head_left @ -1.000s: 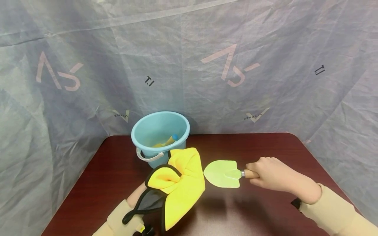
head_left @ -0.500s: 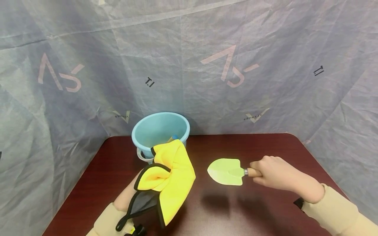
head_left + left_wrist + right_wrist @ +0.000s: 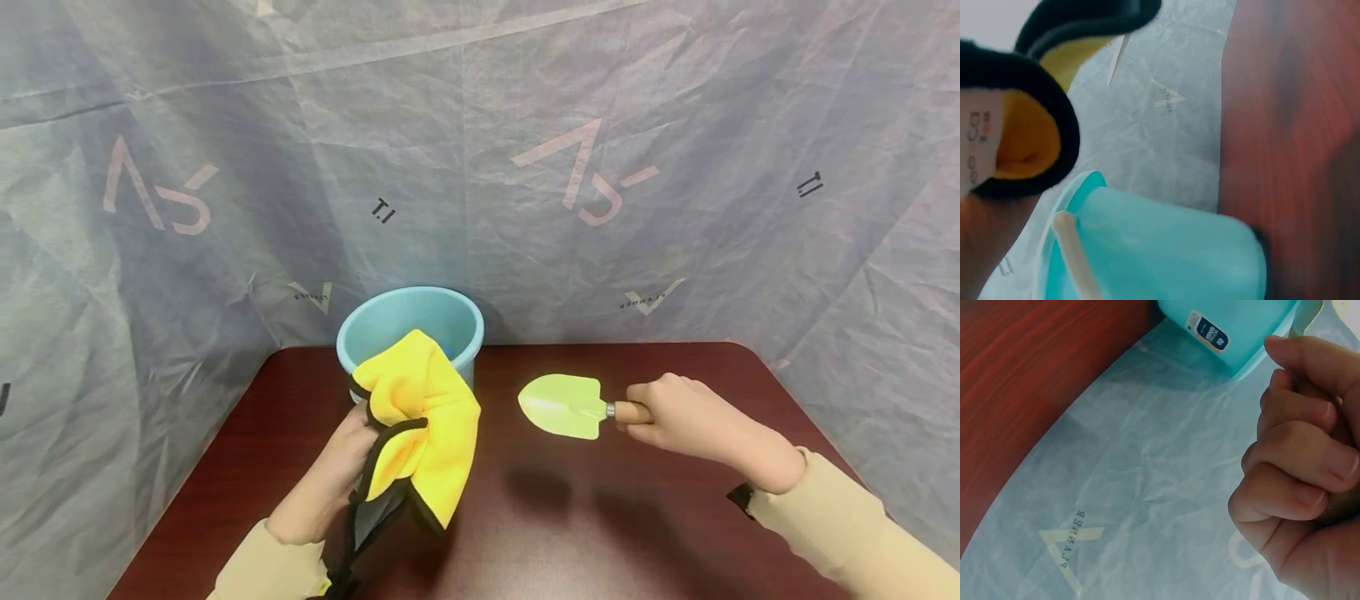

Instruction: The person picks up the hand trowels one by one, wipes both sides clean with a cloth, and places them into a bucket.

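My left hand (image 3: pixel 337 471) holds up a folded yellow cloth with black edging (image 3: pixel 442 433) in front of the light-blue bucket (image 3: pixel 477 333). The cloth hides those fingertips and part of the bucket's near rim. A white label (image 3: pixel 977 140) shows on the cloth in the left wrist view. To the right, my right hand (image 3: pixel 678 417) grips the wooden handle of a hand trowel (image 3: pixel 562 406). Its light-green blade points left, above the table. Curled fingers (image 3: pixel 1300 450) wrap the handle in the right wrist view. A small blue tip (image 3: pixel 447 350) shows inside the bucket.
The dark red table (image 3: pixel 600 533) has rounded far corners. A grey printed sheet (image 3: pixel 480 167) hangs behind it and along both sides. The bucket stands near the table's back edge, its pale carrying handle (image 3: pixel 1075 256) hanging down outside.
My left hand has carried the yellow cloth forward and left, up over the bucket's near rim. The trowel first shifted slightly right, then rose and came back left.
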Tool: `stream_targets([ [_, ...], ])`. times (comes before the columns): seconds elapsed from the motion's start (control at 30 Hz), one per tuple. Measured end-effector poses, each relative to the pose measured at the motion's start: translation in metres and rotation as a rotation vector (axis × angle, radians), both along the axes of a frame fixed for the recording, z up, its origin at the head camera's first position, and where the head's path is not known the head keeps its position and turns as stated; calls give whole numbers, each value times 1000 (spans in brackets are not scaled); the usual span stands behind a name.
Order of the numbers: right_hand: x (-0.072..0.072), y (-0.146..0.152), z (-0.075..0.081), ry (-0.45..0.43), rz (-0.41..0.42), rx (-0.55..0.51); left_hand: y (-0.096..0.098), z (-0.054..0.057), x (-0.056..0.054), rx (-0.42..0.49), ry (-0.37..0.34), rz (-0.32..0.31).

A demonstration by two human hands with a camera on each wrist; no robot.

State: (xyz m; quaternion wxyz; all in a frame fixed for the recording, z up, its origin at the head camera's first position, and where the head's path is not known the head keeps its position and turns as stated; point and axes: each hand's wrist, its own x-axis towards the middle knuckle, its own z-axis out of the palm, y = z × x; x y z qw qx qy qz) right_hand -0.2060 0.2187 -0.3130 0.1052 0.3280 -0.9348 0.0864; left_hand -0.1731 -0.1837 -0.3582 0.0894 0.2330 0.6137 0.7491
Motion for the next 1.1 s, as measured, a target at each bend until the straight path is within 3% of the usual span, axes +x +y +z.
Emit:
stream_targets([
  [0.17, -9, -11, 5, -3, -25, -54, 1, 7, 5, -120, 99, 106],
  [0.43, -23, -35, 20, -61, -59, -151, -3, 8, 12, -185, 480, 234],
  [0.73, -37, -69, 39, -135, -30, -241, -23, 18, 11, -343, 767, 427],
  [1.1, -47, -119, 53, -215, 15, -317, -78, 26, 14, -381, 765, 761],
])
